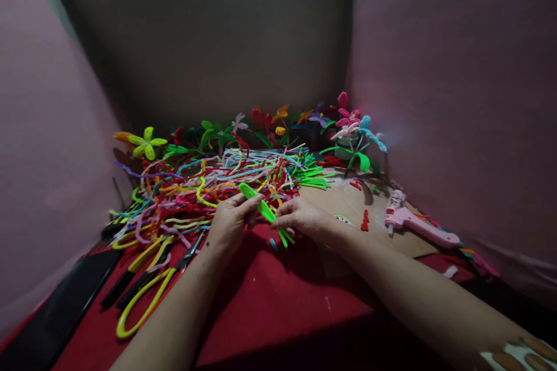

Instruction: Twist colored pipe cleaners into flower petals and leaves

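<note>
A bright green leaf shape of bent pipe cleaner (258, 203) is held up between both hands, slanting down to the right. My left hand (232, 217) pinches its upper left part between thumb and fingers. Closed around its lower end is my right hand (302, 217), with loose green stem ends poking out below the fingertips. Just behind the hands lies a big tangle of coloured pipe cleaners (187, 188). A bundle of green pipe cleaners (313, 175) sits at its right side.
Yellow-handled scissors (150, 298) and pliers with yellow and black handles (130, 275) lie at left on the red cloth (270, 307). A pink glue gun (418, 226) rests on brown cardboard (343, 203) at right. Finished pipe-cleaner flowers (148, 142) line the back.
</note>
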A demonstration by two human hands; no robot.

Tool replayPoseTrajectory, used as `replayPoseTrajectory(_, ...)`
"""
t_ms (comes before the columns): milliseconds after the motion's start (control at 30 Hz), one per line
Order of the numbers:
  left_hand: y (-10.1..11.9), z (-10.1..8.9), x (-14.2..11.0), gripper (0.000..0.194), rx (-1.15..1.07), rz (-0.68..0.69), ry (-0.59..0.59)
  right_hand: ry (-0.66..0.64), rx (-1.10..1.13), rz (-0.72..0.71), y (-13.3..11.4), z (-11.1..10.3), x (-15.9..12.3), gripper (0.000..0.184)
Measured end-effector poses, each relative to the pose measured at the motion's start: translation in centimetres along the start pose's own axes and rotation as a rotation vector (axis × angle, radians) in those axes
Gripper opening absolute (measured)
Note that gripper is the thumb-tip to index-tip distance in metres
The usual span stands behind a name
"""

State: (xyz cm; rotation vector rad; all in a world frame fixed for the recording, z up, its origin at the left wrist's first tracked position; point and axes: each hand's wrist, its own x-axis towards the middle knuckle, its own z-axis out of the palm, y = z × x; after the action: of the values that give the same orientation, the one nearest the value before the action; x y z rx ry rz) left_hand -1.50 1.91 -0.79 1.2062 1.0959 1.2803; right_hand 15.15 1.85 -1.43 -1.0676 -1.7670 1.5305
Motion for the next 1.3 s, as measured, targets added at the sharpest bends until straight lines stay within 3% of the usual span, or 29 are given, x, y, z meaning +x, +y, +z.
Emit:
replayPoseTrajectory(233,0.3,0.1,-0.1,0.027,0.025,-0.026,0.008,0.036,-0.004,0.039,-0.2,0.2,0.4,0.017)
replayPoseTrajectory(400,0.1,0.3,-0.2,0.026,0.056,-0.069,-0.067,0.036,-0.018,0.021,-0.1,0.1,0.3,0.020)
replayPoseTrajectory(700,-0.4,0.3,-0.5,0.027,0.139,-0.091,-0.181,0.039,0.144,-0.034,0.4,0.1,0.5,0.015)
replayPoseTrajectory(900,0.3,0.7,-0.5,0.031,0.179,-0.100,-0.117,0.066,0.176,-0.044,0.6,-0.1,0.7,0.027)
replayPoseTrajectory(1033,0.7,0.9,-0.7,0.031,0.171,-0.106,-0.075,0.054,0.222,-0.037,0.3,-0.1,0.6,0.021)
replayPoseTrajectory(1200,-0.1,1.2,-0.7,0.029,0.131,-0.087,-0.189,0.225,0.209,-0.108,0.3,0.0,0.9,0.009)
replayPoseTrajectory(1300,-0.4,1.6,-0.8,0.031,0.138,-0.088,-0.148,0.279,0.184,-0.097,-0.1,0.1,0.6,0.011)
